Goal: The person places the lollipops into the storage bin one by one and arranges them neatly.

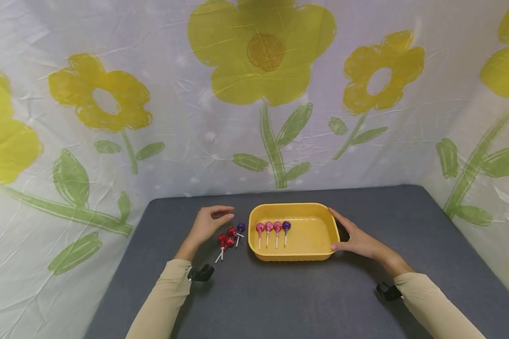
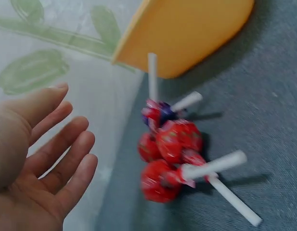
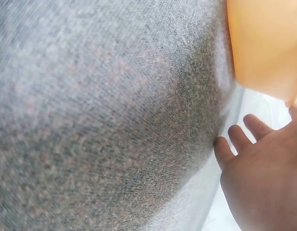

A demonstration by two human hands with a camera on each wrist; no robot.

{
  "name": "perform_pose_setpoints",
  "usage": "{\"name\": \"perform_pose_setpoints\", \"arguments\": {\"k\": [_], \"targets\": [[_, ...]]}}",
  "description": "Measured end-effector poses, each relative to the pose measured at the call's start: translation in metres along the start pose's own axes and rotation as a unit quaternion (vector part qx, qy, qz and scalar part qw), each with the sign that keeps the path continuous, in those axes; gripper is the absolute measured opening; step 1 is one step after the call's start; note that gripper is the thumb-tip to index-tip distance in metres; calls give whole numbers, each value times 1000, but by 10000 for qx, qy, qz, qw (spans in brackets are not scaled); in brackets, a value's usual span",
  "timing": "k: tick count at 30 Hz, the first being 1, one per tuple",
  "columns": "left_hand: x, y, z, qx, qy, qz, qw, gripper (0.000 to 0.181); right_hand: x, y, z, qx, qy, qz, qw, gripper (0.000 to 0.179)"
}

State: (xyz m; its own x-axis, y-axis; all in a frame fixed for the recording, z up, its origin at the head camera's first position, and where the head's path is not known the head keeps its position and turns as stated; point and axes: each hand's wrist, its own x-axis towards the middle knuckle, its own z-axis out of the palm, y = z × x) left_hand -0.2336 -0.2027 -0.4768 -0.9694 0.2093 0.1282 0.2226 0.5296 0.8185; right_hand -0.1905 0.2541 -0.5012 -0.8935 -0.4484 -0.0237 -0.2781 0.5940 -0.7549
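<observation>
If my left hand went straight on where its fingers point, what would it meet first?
Your left hand would probably meet the yellow rectangular tray at its left rim; depth is unclear, so it might pass above.

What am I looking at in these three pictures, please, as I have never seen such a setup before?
There is no robot here, only a person in beige sleeves, working bare-handed. The wide picture comes from a camera worn on the head; the close-ups come from a left wrist camera and a right wrist camera. On the dark tabletop stands a yellow tray holding three pink lollipops and a purple lollipop. Left of it lie three red lollipops and another purple lollipop. The left hand, beside these loose ones, holds nothing; the right hand touches the tray's right end.
</observation>
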Motion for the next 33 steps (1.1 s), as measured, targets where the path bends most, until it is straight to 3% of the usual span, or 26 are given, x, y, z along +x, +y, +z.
{"name": "perform_pose_setpoints", "arguments": {"k": [10,20,26,33], "targets": [[17,-30,12,-815,-453,-459,9946,39,0,1,0,-13,-41,48,10000,109],[21,-48,17,-747,-1019,-878,9881,40,2,3,2,141,-61,12,9999,109],[21,-53,22,-545,-1234,-790,9877,40,0,1,1,244,-74,-33,9997,109],[23,-51,28,-75,-1245,-680,9899,40,1,1,0,216,-58,-55,9997,109]]}}
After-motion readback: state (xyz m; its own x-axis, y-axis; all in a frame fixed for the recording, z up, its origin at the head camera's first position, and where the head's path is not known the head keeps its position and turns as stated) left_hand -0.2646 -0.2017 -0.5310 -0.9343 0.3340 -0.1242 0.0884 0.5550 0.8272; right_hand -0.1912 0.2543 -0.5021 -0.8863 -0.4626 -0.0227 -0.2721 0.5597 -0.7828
